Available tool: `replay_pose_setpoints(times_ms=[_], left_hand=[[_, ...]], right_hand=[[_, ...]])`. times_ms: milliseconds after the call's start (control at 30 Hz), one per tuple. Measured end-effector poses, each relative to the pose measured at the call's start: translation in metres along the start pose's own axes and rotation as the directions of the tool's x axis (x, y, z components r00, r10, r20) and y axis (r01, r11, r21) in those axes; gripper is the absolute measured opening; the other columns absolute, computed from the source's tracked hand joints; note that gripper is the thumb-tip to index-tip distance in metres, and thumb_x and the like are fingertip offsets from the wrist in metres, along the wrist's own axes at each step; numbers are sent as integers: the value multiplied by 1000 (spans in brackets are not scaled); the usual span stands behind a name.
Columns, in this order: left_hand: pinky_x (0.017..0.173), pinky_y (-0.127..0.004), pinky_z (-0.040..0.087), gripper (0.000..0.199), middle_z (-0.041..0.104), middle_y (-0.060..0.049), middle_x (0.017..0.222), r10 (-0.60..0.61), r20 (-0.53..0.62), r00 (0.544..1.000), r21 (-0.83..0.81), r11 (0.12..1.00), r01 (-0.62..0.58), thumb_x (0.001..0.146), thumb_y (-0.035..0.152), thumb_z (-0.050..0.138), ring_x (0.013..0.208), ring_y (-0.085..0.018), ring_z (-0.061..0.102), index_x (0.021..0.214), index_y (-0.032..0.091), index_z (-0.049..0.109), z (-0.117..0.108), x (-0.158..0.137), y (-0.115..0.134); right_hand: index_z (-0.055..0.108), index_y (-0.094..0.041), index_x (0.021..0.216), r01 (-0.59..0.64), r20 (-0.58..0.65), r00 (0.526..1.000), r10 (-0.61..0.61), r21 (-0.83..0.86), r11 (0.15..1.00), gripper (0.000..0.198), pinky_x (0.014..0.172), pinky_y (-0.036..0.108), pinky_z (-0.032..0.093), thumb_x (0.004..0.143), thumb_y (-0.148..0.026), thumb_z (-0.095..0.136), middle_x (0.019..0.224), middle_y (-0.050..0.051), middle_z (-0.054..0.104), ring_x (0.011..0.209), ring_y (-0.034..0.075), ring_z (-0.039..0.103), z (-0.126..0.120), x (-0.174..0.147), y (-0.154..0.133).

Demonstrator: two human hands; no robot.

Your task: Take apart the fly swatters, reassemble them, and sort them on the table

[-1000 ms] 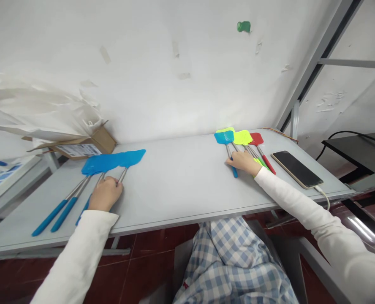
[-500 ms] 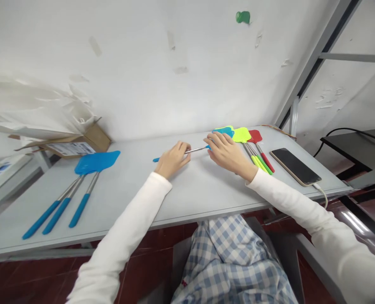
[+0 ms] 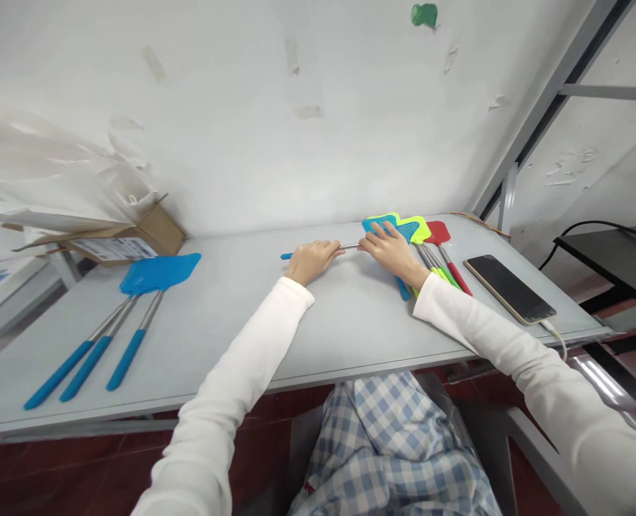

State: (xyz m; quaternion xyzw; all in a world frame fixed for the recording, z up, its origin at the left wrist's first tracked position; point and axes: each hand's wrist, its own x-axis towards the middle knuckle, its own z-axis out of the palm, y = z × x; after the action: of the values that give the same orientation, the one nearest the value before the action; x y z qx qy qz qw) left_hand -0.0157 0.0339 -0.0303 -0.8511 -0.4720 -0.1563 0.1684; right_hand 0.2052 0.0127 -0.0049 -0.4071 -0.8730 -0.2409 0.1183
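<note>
A blue fly swatter with a thin metal shaft [image 3: 350, 246] lies crosswise between my two hands. My left hand [image 3: 314, 261] is closed round it, the blue handle end [image 3: 286, 256] poking out on the left. The fingers of my right hand [image 3: 392, 254] pinch the shaft near its other end. Past those fingers shows a blue mesh head [image 3: 408, 231], over a yellow-green swatter head [image 3: 421, 228]. Behind my right hand lie another blue head [image 3: 379, 223] and a red fly swatter [image 3: 438, 231]. A blue handle [image 3: 402, 289] shows under my right wrist.
Three blue fly swatters [image 3: 160, 272] lie on the left of the grey table [image 3: 232, 315]. An opened cardboard box [image 3: 160, 228] stands behind them. At the right lies a phone [image 3: 510, 289] with a white cable [image 3: 555, 333] plugged in. The white wall rises behind the table.
My left hand has moved right, closer to my right hand, so less of the shaft shows between them. The blue mesh head now shows beyond my right fingers.
</note>
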Motion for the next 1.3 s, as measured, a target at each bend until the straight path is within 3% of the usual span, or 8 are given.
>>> replay_pose_setpoints(times_ms=[167,333,567,767,900,1200,1300], left_hand=[[52,-31,20,43,69,-8,79,-31,-27,999,5,999,32,100,49,32,67,-20,62,90,22,64,-4,-3,-17],[53,-30,21,46,68,-8,74,-89,-50,995,11,996,89,99,51,31,64,-20,60,82,22,62,-12,-14,-52],[53,-30,21,48,66,-8,70,-95,-64,993,56,994,98,99,51,30,63,-19,58,77,22,62,-19,-18,-79],[53,-30,23,46,65,-7,69,-123,-86,989,11,992,125,97,51,33,63,-20,58,75,22,62,-12,-21,-85],[53,-29,22,42,68,-8,71,-123,-75,990,36,991,126,97,47,36,62,-20,60,78,22,64,-5,-22,-80],[52,-30,23,45,70,-10,73,-145,-85,986,36,988,148,97,47,33,65,-22,63,81,21,65,-9,-24,-81],[52,-30,23,45,70,-10,74,-145,-87,986,32,989,148,96,48,33,65,-23,63,82,21,65,-8,-24,-79]], right_hand=[[64,-19,115,-67,35,997,66,10,998,37,109,46,23,102,-28,30,116,11,65,132,27,39,1,-2,20],[64,-24,114,-219,22,975,220,-60,974,41,112,47,16,102,-31,26,117,8,64,136,27,33,-1,-15,52],[65,-24,115,-228,18,973,229,-46,973,40,113,48,15,102,-32,28,116,8,64,137,27,33,-2,-15,66],[66,-25,113,-284,-6,959,284,-55,957,41,112,49,16,103,-33,27,115,7,65,136,27,36,8,-21,79],[68,-22,109,-251,7,968,252,-49,967,36,111,47,22,101,-30,33,114,9,66,133,26,41,14,-21,78],[64,-19,115,-232,11,972,233,-19,972,33,112,47,19,99,-21,35,126,10,61,139,24,33,-1,-19,76],[66,-18,108,-259,48,964,260,-19,966,33,111,47,22,98,-22,35,120,12,64,137,25,35,-2,-18,74]])
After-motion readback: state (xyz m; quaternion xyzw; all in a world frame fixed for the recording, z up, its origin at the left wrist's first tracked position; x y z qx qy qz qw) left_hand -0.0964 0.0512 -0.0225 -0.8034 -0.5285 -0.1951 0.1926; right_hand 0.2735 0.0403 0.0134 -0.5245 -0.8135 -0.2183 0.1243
